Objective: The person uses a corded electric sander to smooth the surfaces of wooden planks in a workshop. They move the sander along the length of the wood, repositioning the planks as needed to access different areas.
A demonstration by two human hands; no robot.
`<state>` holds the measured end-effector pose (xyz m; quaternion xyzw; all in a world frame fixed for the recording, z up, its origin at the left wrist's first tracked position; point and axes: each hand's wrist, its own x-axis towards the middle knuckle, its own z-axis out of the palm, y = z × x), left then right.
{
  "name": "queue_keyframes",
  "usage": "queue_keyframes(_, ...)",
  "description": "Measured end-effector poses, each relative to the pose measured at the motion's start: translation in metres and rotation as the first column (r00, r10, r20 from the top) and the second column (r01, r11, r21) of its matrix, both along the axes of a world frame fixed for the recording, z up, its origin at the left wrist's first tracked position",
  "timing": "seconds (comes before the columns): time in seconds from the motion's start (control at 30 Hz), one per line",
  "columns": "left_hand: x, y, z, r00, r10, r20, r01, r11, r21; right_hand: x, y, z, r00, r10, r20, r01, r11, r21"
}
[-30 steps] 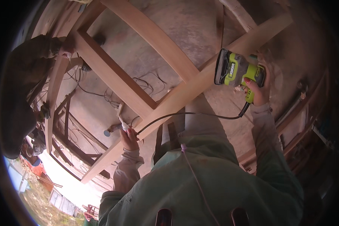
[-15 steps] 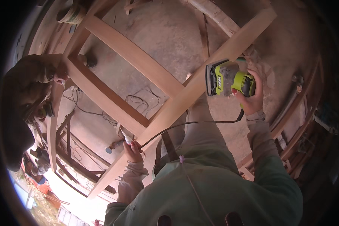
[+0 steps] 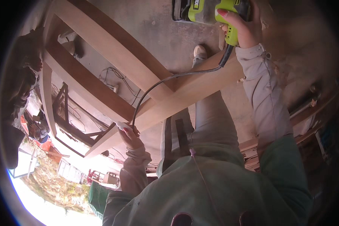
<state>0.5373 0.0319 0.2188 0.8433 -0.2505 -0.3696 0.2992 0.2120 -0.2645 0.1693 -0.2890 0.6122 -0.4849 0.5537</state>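
Concrete floor (image 3: 165, 34) lies under a wooden frame (image 3: 113, 49); right hand (image 3: 245, 28) grips a green sander (image 3: 211, 9), left hand (image 3: 130, 135) clasps its cord (image 3: 158, 83).

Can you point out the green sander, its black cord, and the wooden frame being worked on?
green sander (image 3: 214, 9): head view, on its green body by the handle.
black cord (image 3: 158, 83): head view, on the middle of its curve above the wood.
wooden frame (image 3: 113, 41): head view, on the long upper rail's pale face.

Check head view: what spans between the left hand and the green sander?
A black power cord runs from the sander, held by the right hand, across the wooden frame to the left hand.
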Motion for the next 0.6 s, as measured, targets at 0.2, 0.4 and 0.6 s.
queue_keyframes(0.2,-0.014,0.018,0.007,0.999,0.003,0.039,-0.005,0.997,0.072,-0.009,-0.001,-0.071,0.995,0.062,0.076,-0.066,0.997,0.043)
queue_keyframes(0.4,-0.042,-0.011,-0.006,0.991,-0.061,0.116,0.052,0.996,0.072,-0.002,-0.007,-0.074,0.926,0.21,-0.313,-0.248,0.965,-0.085)
queue_keyframes(0.6,-0.061,-0.038,-0.006,0.993,-0.063,0.102,0.055,0.995,0.082,-0.004,-0.007,-0.076,0.905,0.172,-0.388,-0.23,0.967,-0.108)
